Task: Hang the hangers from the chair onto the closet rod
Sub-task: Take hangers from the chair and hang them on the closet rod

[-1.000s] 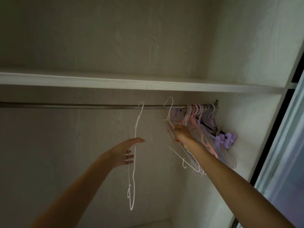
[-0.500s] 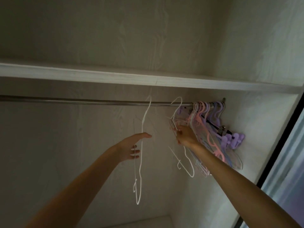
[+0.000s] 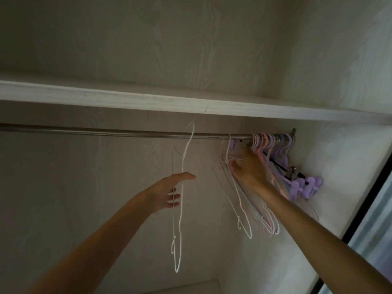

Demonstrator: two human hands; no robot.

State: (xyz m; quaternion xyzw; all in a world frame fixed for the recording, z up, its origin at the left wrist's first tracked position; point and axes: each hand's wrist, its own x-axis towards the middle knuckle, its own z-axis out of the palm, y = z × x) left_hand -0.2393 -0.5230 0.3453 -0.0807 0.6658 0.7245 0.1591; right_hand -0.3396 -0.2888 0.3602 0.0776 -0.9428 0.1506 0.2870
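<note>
Our closet rod [image 3: 127, 132] runs under the shelf [image 3: 106, 98]. At its right end, the bunch of hangers [image 3: 273, 149] now has the second white hanger [image 3: 241, 209] pushed against it; a second ago that one hung apart. Our right hand [image 3: 248, 168] presses it in with fingers loosely spread, gripping nothing that we can make out. The lone white hanger [image 3: 182, 187] hangs mid-rod, its hook [image 3: 192, 127] over the rod as before. Our left hand [image 3: 167, 194] stays open beside its wire, touching or nearly so. We judge the lone one goes right next.
</note>
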